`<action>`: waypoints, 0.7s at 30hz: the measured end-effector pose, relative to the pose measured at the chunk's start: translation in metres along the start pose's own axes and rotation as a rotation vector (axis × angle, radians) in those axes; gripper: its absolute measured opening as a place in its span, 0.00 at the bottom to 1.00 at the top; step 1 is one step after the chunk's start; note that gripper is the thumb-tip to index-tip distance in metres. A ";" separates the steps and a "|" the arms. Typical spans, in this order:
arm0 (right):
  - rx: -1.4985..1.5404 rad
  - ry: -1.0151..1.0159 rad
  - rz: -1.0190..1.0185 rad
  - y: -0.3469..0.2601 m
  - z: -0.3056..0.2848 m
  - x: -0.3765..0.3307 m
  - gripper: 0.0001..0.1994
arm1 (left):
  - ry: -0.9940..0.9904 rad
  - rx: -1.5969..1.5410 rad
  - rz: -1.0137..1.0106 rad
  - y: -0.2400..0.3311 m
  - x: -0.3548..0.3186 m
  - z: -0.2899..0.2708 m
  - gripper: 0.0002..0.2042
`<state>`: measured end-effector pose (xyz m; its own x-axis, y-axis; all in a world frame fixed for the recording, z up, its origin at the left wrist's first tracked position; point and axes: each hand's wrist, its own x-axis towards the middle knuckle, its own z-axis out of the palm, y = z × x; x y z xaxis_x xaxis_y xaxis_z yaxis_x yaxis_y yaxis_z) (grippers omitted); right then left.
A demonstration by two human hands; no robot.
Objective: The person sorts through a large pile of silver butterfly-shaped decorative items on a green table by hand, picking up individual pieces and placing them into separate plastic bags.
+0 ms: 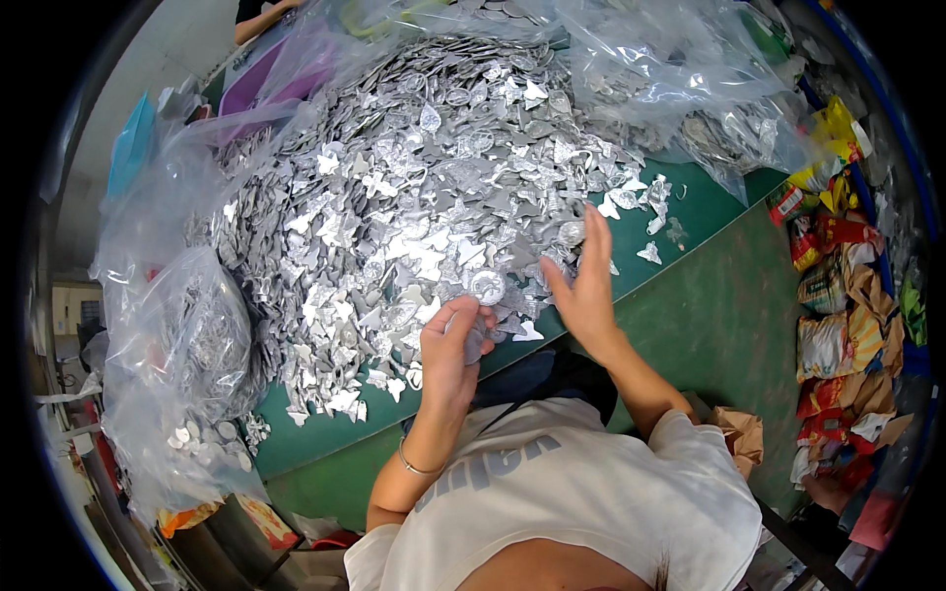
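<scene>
A wide heap of small flat silver metal pieces (394, 197) covers most of the green table (320, 438); many are butterfly-shaped, others round or drop-shaped. At its near edge, my left hand (451, 345) is closed around flat rounded metal pieces (475, 345), partly hidden by the fingers. A round ringed disc (487, 287) shows just beyond those fingertips; whether it is held or lies on the heap I cannot tell. To the right, my right hand (591, 295) has thumb and fingers apart beside the heap, with loose pieces close to its fingertips and nothing visibly gripped.
Clear plastic bags (680, 59) with more metal pieces border the heap at back right, and another bag (202, 335) stands at left. A purple container (251, 84) sits at back left. Colourful packets (828, 295) line the right side. Another person's arm (261, 22) shows at top left.
</scene>
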<state>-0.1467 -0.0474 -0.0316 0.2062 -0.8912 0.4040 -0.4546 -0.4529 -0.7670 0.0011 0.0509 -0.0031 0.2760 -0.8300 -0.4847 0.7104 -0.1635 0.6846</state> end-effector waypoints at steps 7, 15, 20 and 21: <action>0.204 -0.239 -0.218 -0.028 0.015 0.008 0.19 | 0.050 -0.031 0.087 0.008 -0.001 0.000 0.05; -0.109 0.134 -0.176 0.023 -0.029 0.039 0.07 | 0.115 -0.033 0.079 0.011 -0.002 -0.003 0.05; -0.540 0.057 -0.269 0.056 -0.034 0.074 0.12 | 0.041 -0.027 0.062 0.010 0.000 -0.003 0.04; -0.547 0.029 -0.283 0.056 -0.034 0.075 0.13 | 0.045 -0.032 0.060 0.010 -0.001 -0.003 0.04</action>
<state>-0.1860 -0.1392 -0.0273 0.3633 -0.7340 0.5738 -0.7659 -0.5860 -0.2647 0.0096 0.0521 0.0026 0.3471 -0.8129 -0.4677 0.7120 -0.0962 0.6956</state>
